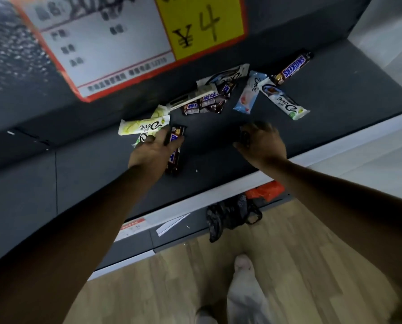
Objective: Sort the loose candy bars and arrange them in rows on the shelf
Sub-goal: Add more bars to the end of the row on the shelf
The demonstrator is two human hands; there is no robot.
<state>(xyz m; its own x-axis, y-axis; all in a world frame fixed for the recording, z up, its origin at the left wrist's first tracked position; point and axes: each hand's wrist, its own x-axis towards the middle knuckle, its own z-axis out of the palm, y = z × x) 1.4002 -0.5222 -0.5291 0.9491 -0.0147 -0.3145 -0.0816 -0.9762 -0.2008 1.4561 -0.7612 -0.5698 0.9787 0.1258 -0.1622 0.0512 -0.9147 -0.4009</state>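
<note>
Loose candy bars lie scattered on a dark grey shelf (335,94). My left hand (153,150) grips a brown Snickers bar (175,157) that points toward me. Just beyond it lies a pale green Dove bar (143,127), with another partly under my fingers. A heap of small Snickers bars (207,104) and a white Dove bar (228,76) sits in the middle. To the right lie a light blue Dove bar (247,94), a white Dove bar (284,100) and a long Snickers bar (293,66). My right hand (263,141) hovers over the shelf, fingers curled round something dark.
A large price sign (125,43) with a yellow panel leans on the shelf's back wall. The shelf has a white front edge (218,195). Below it, a black bag (232,213) and an orange bag (265,190) lie by the wooden floor (288,265).
</note>
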